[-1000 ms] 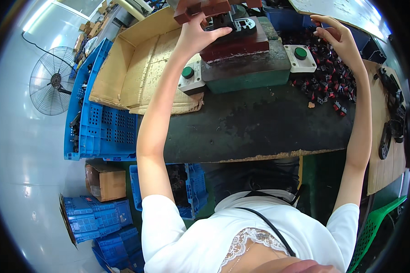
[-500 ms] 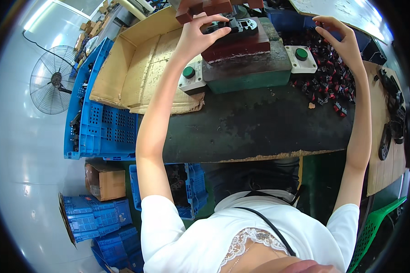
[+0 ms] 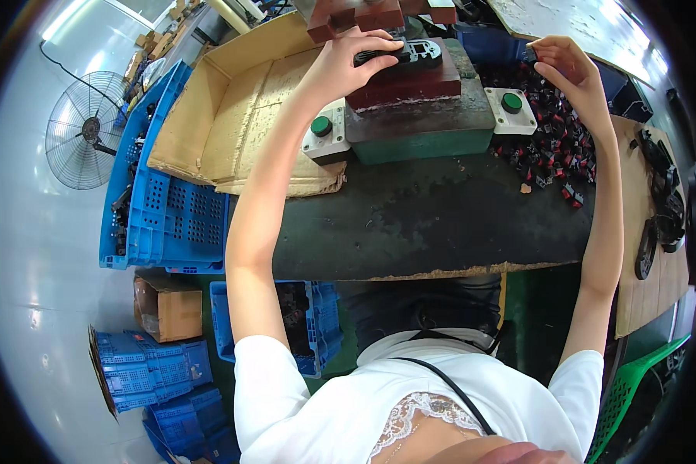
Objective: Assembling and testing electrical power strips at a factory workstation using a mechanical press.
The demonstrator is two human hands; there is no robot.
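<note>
My left hand (image 3: 342,68) is closed on one end of a long black plastic housing (image 3: 424,53). The housing lies on a dark red block (image 3: 406,90), beneath the red upper part (image 3: 356,17) of a press-like machine. Off to the right, my right hand (image 3: 578,76) pinches a small dark part (image 3: 529,54) between its fingertips, above a heap of small black and red switch-like parts (image 3: 553,147). My fingers hide most of the pinched part, so its exact kind cannot be made out.
Two white boxes with green push buttons (image 3: 321,126) (image 3: 511,102) flank the machine's green base (image 3: 425,143). An opened cardboard box (image 3: 247,116) and a blue crate (image 3: 174,209) stand left. Black pieces (image 3: 661,193) lie on cardboard at right.
The fingers of my right hand have curled more, and the small part between them now shows a dark side. My left hand keeps its hold on the housing. The whole view has shifted slightly.
</note>
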